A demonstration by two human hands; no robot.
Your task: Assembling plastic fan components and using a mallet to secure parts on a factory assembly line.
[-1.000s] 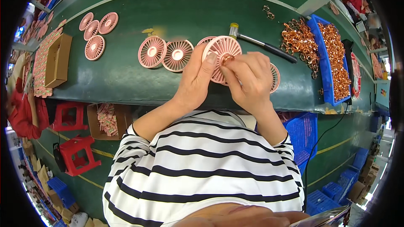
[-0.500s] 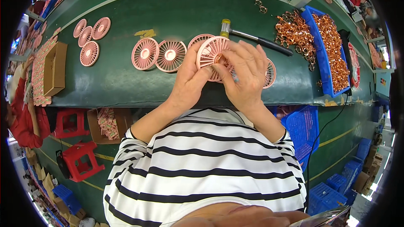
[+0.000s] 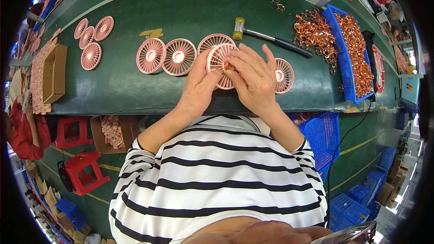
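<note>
Between my hands a pink round fan grille [image 3: 215, 57] is held tilted above the table. My left hand [image 3: 197, 89] grips its left rim, thumb on the near side. At its hub sits a small copper-coloured ring [image 3: 228, 66], which the thumb and fingers of my right hand [image 3: 256, 80] pinch; the fingers partly hide it. Behind the held grille lies another pink grille [image 3: 211, 41], partly covered. Two more, a left grille [image 3: 151, 56] and its neighbour [image 3: 179, 57], lie beside my left hand. One grille [image 3: 284, 76] lies just right of my right hand.
A mallet [image 3: 271, 39] with a yellow-ended head lies behind my right hand. Copper rings [image 3: 312, 31] are heaped beside a blue tray [image 3: 347, 91] full of them. Several grilles [image 3: 91, 56] and a cardboard box [image 3: 55, 73] are at left. A blue basket [image 3: 322, 138] stands below the table edge.
The held grille has shifted a little left and tilted more, with both hands moving along. My right fingers stay at its hub. The whole view has shifted slightly.
</note>
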